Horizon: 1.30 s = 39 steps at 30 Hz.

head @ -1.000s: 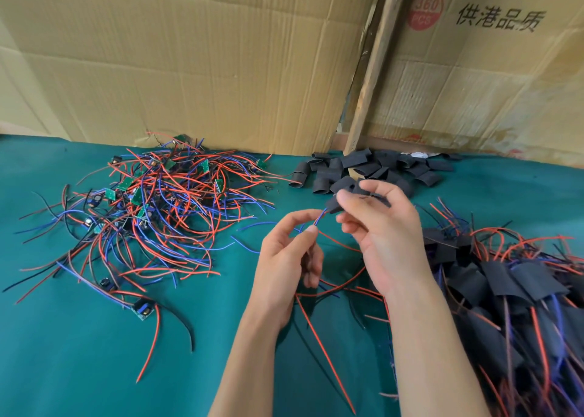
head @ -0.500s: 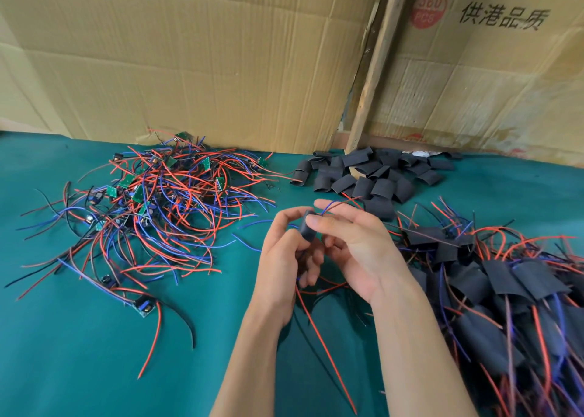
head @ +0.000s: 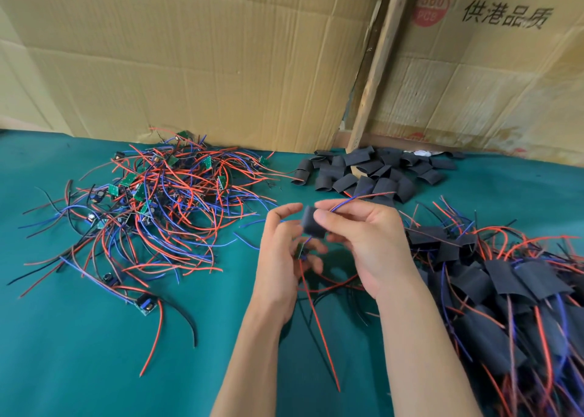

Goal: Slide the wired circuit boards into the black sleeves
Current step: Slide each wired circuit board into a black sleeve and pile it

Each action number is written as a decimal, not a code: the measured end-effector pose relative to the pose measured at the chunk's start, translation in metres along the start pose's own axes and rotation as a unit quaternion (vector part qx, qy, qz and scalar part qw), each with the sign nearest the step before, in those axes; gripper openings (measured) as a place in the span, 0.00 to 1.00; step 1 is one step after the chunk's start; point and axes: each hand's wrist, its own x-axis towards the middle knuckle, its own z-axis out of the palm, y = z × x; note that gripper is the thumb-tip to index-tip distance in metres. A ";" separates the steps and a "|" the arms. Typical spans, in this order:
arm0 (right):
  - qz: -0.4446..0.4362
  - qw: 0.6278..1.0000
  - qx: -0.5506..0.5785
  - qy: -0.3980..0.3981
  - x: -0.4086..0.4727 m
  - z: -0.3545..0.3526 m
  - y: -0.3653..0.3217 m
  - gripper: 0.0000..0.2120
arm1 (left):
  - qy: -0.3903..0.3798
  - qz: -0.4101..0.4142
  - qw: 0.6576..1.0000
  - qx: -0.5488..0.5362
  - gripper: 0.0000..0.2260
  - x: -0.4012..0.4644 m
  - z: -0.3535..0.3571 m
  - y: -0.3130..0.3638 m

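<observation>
Head view: right hand (head: pixel 363 239) pinches a black sleeve (head: pixel 313 226) between thumb and fingers, red and blue wires (head: pixel 357 199) emerging from its top. Left hand (head: pixel 284 252), fingers curled, holds the circuit board (head: pixel 302 252) just below the sleeve; its red lead (head: pixel 319 331) hangs toward the green bench (head: pixel 79 353). Loose wired boards (head: pixel 151 208) lie left, empty sleeves (head: pixel 373 171) behind, sleeved units (head: pixel 512 290) right.
</observation>
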 end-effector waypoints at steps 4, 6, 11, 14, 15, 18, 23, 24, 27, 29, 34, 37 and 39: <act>-0.007 0.989 0.103 0.109 0.005 -0.008 -0.001 0.06 | -0.003 0.012 0.999 0.030 0.08 -0.002 0.001 -0.001; -0.017 0.983 0.112 0.142 0.007 -0.010 -0.002 0.06 | -0.002 0.023 0.998 0.056 0.04 -0.002 0.000 -0.003; -0.045 0.985 0.074 0.152 0.007 -0.010 -0.001 0.07 | -0.006 0.029 0.998 0.053 0.07 -0.002 -0.001 -0.004; -0.048 0.991 0.052 0.109 0.007 -0.012 -0.002 0.09 | 0.003 0.037 0.998 0.049 0.06 -0.002 -0.001 -0.004; -0.050 0.994 0.041 0.093 0.006 -0.013 -0.003 0.09 | 0.007 0.036 0.998 0.046 0.04 -0.001 -0.001 -0.005; -0.057 0.997 -0.003 0.044 0.003 -0.016 -0.004 0.07 | 0.010 0.034 0.998 0.047 0.06 0.000 0.000 -0.005; -0.049 0.998 -0.025 -0.019 0.001 -0.018 -0.006 0.14 | -0.009 0.033 0.998 0.046 0.10 0.000 -0.002 -0.003; -0.043 0.998 -0.024 -0.028 0.000 -0.018 -0.007 0.16 | -0.013 0.032 0.998 0.046 0.09 0.000 -0.003 -0.003; -0.039 0.997 -0.017 -0.057 -0.001 -0.018 -0.007 0.17 | -0.022 0.025 0.999 0.043 0.05 0.001 -0.003 -0.003; -0.042 0.996 -0.021 -0.070 -0.001 -0.019 -0.007 0.17 | -0.026 0.018 0.999 0.041 0.06 0.001 -0.003 -0.003; -0.042 0.995 -0.009 -0.092 -0.001 -0.020 -0.008 0.14 | -0.018 0.019 0.999 0.027 0.04 0.001 -0.005 -0.001; -0.041 0.996 -0.002 -0.074 -0.001 -0.019 -0.008 0.13 | -0.002 0.015 1.000 0.014 0.05 0.001 -0.005 0.000; -0.038 0.997 0.010 -0.060 -0.001 -0.016 -0.006 0.13 | -0.003 0.016 1.000 0.010 0.05 0.000 -0.005 0.001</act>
